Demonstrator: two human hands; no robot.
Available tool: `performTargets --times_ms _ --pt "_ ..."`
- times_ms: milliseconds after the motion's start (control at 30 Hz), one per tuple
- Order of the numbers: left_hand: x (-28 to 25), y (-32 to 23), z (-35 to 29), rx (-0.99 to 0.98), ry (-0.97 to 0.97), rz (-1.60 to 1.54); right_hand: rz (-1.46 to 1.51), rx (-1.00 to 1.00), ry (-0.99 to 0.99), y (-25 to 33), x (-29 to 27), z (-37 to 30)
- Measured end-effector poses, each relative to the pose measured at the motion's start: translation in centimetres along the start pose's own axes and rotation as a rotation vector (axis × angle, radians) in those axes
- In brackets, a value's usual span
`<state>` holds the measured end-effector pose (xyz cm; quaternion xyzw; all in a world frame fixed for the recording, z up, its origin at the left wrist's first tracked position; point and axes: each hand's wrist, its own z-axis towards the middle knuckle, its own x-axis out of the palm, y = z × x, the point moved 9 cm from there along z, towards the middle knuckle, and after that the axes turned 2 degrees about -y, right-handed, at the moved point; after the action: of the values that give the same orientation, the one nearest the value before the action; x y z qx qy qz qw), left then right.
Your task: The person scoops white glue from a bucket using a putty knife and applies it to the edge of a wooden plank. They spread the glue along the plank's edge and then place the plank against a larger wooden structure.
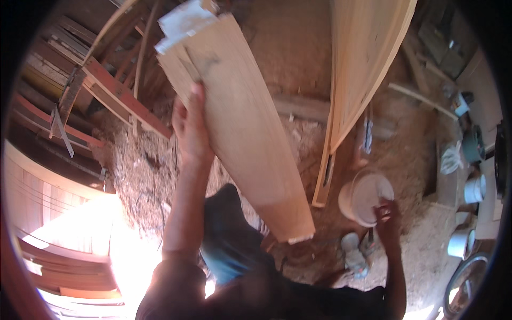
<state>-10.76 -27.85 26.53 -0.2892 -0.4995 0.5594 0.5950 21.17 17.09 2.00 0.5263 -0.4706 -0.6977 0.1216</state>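
My left hand grips the left edge of a long, pale wooden board. The board slants from the upper left down toward the middle, in front of my legs. At its far end sits a white, rough-edged piece; whether it is fixed to the board I cannot tell. Over on the right, my right hand is at the rim of a light-coloured bucket. Its fingers are curled, and what they hold, if anything, is too small to make out. The bucket's round top looks pale.
A large curved wooden structure rises at the far right of centre. Reddish timbers lean at the left. By the bucket lies a small, greyish object. White containers line the right side, near a wheel-like ring. Wood scraps litter the ground.
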Motion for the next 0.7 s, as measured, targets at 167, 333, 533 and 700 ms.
performTargets --times_ms 167,333,533,700 --pt "1.9 2.7 -1.5 -0.115 0.096 -0.120 0.244 -0.263 0.411 13.6 7.9 -0.8" --pt "4.4 1.3 -3.1 -0.130 0.117 -0.178 0.322 -0.237 0.530 17.0 12.0 -0.5" --pt "5.4 -0.8 -3.6 -0.037 0.151 -0.136 0.477 -0.058 0.425 16.3 15.9 0.7" --pt "10.3 -6.0 -5.4 0.067 0.333 -0.050 0.793 -0.018 0.062 18.8 14.6 2.4"
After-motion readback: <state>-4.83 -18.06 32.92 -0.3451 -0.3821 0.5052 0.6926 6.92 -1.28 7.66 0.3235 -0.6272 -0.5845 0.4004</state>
